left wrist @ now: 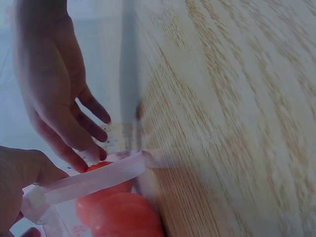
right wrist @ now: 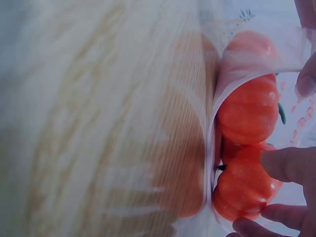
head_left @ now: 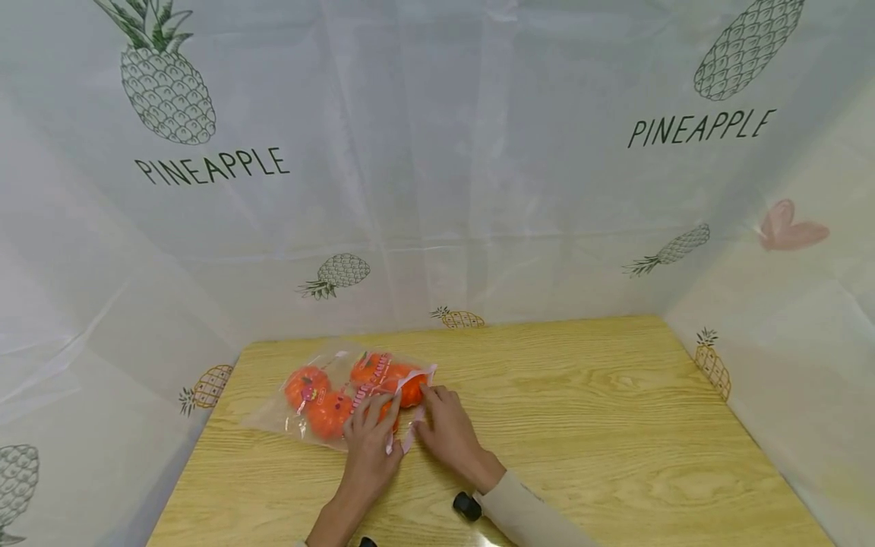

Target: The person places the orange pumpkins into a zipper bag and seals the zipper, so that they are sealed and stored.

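A clear plastic bag [head_left: 273, 414] with a pink rim and pink lettering lies on the table, holding several small orange-red pumpkins [head_left: 328, 414]. At its open end, my left hand [head_left: 372, 441] pinches the rim [left wrist: 98, 182] between thumb and fingers. My right hand [head_left: 447, 433] is at the mouth of the bag. In the right wrist view its thumb and fingers lie on opposite sides of the nearest pumpkin [right wrist: 242, 185], gripping it. Another pumpkin [right wrist: 249, 111] with a green stem sits beside that one, partly under the plastic.
The wood-grain table [head_left: 581, 425] extends to the right of the bag. A white sheet [head_left: 437, 182] printed with pineapples hangs at the back and both sides. A small black device [head_left: 467, 507] is at the right wrist.
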`<action>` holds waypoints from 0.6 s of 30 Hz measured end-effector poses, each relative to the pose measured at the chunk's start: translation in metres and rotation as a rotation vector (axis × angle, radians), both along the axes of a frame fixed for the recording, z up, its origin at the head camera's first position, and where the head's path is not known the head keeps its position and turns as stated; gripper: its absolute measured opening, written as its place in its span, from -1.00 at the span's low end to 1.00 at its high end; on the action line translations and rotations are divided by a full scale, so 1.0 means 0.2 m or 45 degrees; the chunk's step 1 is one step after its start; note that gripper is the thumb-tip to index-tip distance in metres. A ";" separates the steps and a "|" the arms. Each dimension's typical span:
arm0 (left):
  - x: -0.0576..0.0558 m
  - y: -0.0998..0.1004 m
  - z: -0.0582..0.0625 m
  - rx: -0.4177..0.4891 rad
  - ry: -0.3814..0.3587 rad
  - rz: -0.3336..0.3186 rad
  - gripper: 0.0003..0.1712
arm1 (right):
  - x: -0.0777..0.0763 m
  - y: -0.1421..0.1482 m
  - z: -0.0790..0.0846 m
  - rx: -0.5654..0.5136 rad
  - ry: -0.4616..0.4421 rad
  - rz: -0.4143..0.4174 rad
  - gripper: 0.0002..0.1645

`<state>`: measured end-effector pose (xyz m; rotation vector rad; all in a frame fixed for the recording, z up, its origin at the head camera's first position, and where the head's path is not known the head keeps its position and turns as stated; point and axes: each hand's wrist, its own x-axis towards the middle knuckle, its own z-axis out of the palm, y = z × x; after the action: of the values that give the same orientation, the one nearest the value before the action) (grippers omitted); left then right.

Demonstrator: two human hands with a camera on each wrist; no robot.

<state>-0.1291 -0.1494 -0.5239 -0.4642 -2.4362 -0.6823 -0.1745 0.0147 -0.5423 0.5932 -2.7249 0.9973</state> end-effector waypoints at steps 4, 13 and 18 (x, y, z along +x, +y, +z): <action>0.00 0.00 0.00 0.002 0.008 -0.003 -0.08 | 0.00 0.00 -0.01 0.007 -0.008 0.022 -0.21; 0.00 -0.01 -0.01 0.009 0.011 -0.006 -0.10 | -0.02 -0.01 0.00 0.034 0.016 0.071 -0.20; 0.00 -0.01 -0.01 0.001 0.020 -0.010 -0.09 | -0.02 -0.01 -0.01 0.062 0.066 0.073 -0.22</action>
<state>-0.1286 -0.1510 -0.5249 -0.4768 -2.4207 -0.6806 -0.1777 0.0125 -0.5434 0.6988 -2.7077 0.9174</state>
